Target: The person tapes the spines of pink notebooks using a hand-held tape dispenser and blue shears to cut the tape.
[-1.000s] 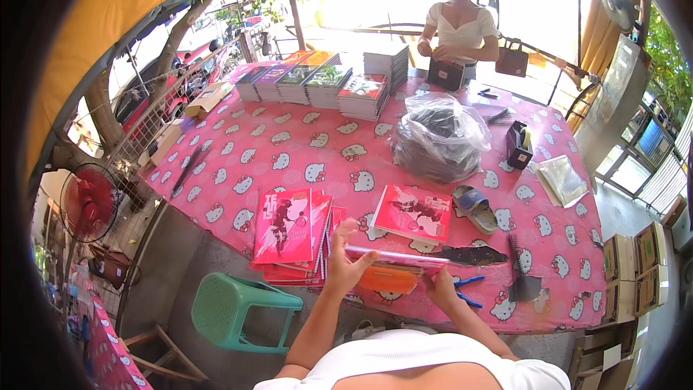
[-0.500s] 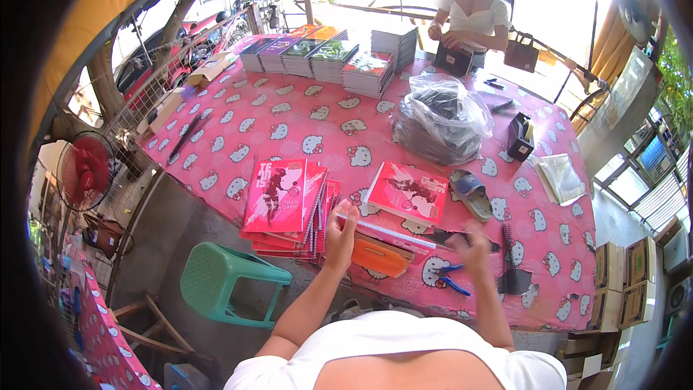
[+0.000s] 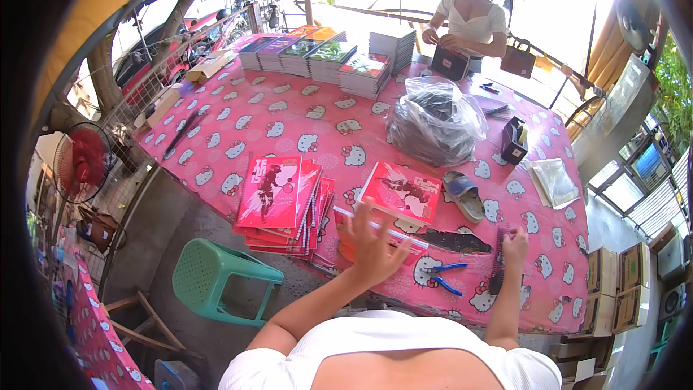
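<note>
Table (image 3: 303, 126) in pink cat-print cloth is bearing a red notebook stack (image 3: 278, 202). Right of the stack, the left hand (image 3: 372, 245) is pressing open-fingered on a notebook (image 3: 379, 235); farther right, the right hand (image 3: 514, 245) is pinching a black binding comb (image 3: 497, 271). Steadying the notebook flat seems wise.

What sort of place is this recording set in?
Probably an open-air, shaded work area for assembling or packing notebooks. A long table under a pink patterned cloth carries stacks of notebooks, a red pile and blue-handled pliers, with trees and parked vehicles beyond a wire fence.
</note>
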Tool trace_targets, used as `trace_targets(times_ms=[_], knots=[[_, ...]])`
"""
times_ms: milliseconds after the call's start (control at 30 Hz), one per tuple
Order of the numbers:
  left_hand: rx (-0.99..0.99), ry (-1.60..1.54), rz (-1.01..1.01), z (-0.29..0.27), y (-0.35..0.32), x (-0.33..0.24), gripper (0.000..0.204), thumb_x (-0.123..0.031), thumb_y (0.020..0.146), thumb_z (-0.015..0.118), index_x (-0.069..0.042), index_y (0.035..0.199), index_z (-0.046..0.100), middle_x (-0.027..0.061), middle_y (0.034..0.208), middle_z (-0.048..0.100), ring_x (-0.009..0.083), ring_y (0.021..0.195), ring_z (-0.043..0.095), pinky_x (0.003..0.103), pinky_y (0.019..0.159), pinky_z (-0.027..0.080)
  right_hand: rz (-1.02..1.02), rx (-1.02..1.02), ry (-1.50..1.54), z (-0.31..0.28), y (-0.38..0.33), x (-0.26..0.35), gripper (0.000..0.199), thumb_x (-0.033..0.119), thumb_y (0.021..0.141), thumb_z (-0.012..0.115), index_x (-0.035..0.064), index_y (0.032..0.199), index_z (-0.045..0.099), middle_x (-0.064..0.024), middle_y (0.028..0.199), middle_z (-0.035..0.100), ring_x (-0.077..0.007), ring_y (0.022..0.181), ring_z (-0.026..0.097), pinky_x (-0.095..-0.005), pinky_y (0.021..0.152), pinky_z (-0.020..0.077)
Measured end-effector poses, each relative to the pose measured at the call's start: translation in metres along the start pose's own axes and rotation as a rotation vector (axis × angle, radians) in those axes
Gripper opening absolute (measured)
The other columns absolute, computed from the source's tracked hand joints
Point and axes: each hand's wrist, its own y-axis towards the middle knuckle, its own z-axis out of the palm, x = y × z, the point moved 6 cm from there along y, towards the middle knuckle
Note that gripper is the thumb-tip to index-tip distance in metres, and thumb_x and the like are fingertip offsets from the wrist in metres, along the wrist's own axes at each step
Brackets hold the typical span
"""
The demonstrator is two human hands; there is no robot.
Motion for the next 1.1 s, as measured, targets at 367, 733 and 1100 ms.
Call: trace_targets(times_ms=[367, 733, 1100], knots=[[0.380, -0.292, 0.023, 0.034, -0.006, 0.008, 0.023, -0.032, 0.079, 0.069, -0.013, 0.091, 0.070, 0.0033, 0.094, 0.068, 0.0198, 0.093, 0.061, 0.044, 0.099, 0.031, -0.167, 0.492, 0.797, -0.032, -0.069, 0.190, 0.019, 0.016, 0.079, 0.070, 0.0000, 0.090, 0.070, -0.0056, 0.077, 0.061, -0.0122, 0.069, 0.059, -0.0267, 0.058, 0.0452], [0.302, -0.357, -0.002, 0.040, -0.003, 0.012, 0.018, -0.030, 0.073, 0.076, -0.012, 0.077, 0.072, 0.0014, 0.073, 0.066, 0.0161, 0.075, 0.061, 0.040, 0.093, 0.035, 0.018, 0.761, 0.986, -0.015, -0.078, 0.203, 0.011, 0.008, 0.083, 0.069, -0.0014, 0.088, 0.066, -0.0021, 0.074, 0.065, -0.0053, 0.064, 0.057, -0.0207, 0.056, 0.0461], [0.155, -0.366, -0.026, 0.035, -0.010, 0.013, 0.019, -0.028, 0.072, 0.076, -0.013, 0.082, 0.071, 0.0029, 0.071, 0.065, 0.0180, 0.076, 0.061, 0.039, 0.095, 0.037, -0.408, 0.701, 0.610, -0.030, -0.094, 0.230, 0.011, 0.001, 0.074, 0.069, -0.0012, 0.085, 0.067, -0.0103, 0.068, 0.064, -0.0138, 0.060, 0.060, -0.0266, 0.057, 0.0462]])
